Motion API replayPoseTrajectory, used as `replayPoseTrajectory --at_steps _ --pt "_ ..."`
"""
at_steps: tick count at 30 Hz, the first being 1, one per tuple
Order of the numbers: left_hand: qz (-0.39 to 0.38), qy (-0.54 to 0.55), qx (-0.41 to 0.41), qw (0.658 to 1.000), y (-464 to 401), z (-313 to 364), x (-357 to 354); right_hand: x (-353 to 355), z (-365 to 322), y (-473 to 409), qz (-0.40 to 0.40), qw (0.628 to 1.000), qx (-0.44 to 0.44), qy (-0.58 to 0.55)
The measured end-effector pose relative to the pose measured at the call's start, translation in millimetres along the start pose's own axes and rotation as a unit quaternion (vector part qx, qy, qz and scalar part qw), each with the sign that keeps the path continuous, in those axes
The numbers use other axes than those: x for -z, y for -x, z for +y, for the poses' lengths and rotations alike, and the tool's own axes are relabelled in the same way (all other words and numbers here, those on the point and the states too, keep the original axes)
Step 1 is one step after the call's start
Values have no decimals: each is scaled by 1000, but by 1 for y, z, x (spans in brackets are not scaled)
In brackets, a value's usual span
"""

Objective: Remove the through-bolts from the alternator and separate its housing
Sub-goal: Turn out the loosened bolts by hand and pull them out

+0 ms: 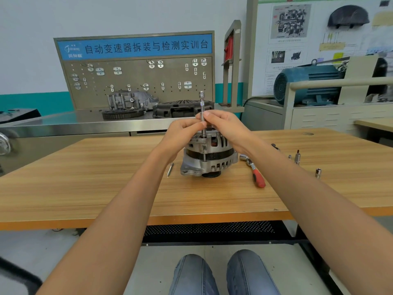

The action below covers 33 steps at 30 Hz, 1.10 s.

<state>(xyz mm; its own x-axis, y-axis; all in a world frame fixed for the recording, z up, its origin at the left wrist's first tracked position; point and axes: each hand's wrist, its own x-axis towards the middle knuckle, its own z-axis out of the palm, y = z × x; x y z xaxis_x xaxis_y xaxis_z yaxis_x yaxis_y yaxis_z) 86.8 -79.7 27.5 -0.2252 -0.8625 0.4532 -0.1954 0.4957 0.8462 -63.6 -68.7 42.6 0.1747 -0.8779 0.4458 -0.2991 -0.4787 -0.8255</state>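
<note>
Silver alternator [209,158] with a black band, wood-grain table [106,188] (orange edge), red-handled ratchet [258,177].

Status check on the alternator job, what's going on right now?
Both hands, left and right, pinch upright extension bar. Bar seated on alternator top. Ratchet idle on table. Nothing blocking.

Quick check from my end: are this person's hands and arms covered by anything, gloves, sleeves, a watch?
Nothing covers them. The left hand and the right hand are ungloved, with no rings or watch visible. Both forearms are uncovered as far as the frame shows; no sleeve edge is in view. Blue jeans cover the knees below.
</note>
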Motion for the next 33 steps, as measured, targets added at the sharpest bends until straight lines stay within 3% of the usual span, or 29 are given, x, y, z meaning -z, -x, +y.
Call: replayPoseTrajectory --at_steps 9,18,28,33 --pt "61 -4 -15 998 -7 -2 -5 -3 -2 -1 16 1000 -9 -25" --pt "2 -1 -16 1000 0 -2 1 -2 0 1 -6 1000 1 11" --pt "49 -5 -26 998 -3 0 -6 -7 -3 1 39 999 -14 -23" --pt "8 -11 -31 999 1 1 -3 -8 -3 2 38 999 8 -3"
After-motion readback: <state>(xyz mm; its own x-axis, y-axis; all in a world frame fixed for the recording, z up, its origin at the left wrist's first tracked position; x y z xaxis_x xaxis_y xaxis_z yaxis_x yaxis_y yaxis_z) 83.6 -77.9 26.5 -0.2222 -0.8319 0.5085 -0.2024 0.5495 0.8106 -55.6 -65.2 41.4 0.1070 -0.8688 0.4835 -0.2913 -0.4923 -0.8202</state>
